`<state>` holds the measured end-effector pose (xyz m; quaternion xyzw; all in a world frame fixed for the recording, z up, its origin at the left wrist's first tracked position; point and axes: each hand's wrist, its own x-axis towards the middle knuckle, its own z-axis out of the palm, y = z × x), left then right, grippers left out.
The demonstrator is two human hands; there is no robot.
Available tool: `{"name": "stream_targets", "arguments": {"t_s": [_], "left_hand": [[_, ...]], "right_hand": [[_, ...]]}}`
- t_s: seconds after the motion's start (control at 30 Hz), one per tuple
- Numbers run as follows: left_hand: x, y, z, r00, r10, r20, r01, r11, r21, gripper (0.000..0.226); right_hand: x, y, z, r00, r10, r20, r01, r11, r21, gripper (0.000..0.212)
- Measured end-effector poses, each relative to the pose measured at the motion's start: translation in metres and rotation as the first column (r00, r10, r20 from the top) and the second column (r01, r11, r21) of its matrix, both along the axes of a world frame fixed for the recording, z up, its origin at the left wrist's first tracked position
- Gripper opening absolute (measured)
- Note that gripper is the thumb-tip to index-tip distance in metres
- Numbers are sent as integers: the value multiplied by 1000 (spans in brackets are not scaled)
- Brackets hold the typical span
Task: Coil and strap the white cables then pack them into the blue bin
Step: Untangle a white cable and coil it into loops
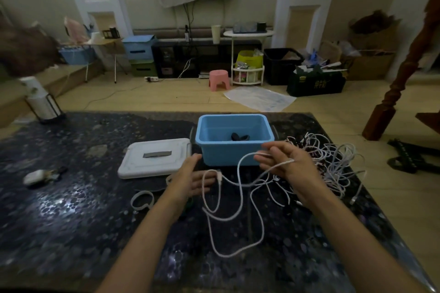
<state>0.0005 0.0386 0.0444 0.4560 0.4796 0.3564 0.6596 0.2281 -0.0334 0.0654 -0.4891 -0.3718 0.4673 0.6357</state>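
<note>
Right grip: right hand (288,164) raised in front of the blue bin, fingers curled, pinching a white cable (228,216) that runs over the fingers and across the back of the hand
Left grip: left hand (190,181) low over the counter, fingers relaxed and spread, holding nothing; the cable's plug end (219,176) lies just beside its fingertips, contact cannot be confirmed
Held cable: hangs from the right hand, loops down toward the near edge of the counter and back up to the plug end between the two hands
Cable pile: tangled white cables (331,162) heaped on the counter to the right of the bin, behind and beside the right hand; uncoiled
Blue bin: blue bin (234,150) upright, lid off, at the counter's far middle; one small dark item (239,137) lies on its floor, nature unclear
Lid: white lid (154,158) flat on the counter, just left of the bin, a grey strip on its top
Strap: a white looped band (142,200) lies on the counter left of the left forearm
Counter: dark patterned counter (71,221); a small white object (34,176) near its left edge, blurred
</note>
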Motion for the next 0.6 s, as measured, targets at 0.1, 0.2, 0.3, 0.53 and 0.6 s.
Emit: {"name": "stream_targets", "arguments": {"t_s": [0.1,0.2,0.3,0.53,0.6], "left_hand": [[7,-9,-1,997,-74,21,72,994,78,22],[5,-12,-4,993,-115,32,109,981,159,31],[2,-14,-5,990,-138,-14,138,970,198,36],[-2,-9,-2,998,38,40,-47,969,243,18],[-2,-7,-1,989,136,61,-147,963,228,17]], "right_hand": [[-10,4,-7,999,44,26,-43,999,-20,16],[-14,9,-13,999,24,33,-23,1000,-20,15],[-7,12,-21,997,-4,83,6,1000,-22,13],[29,11,-43,458,262,849,-8,957,-291,61],[38,7,-37,336,394,855,-7,909,-416,82]]}}
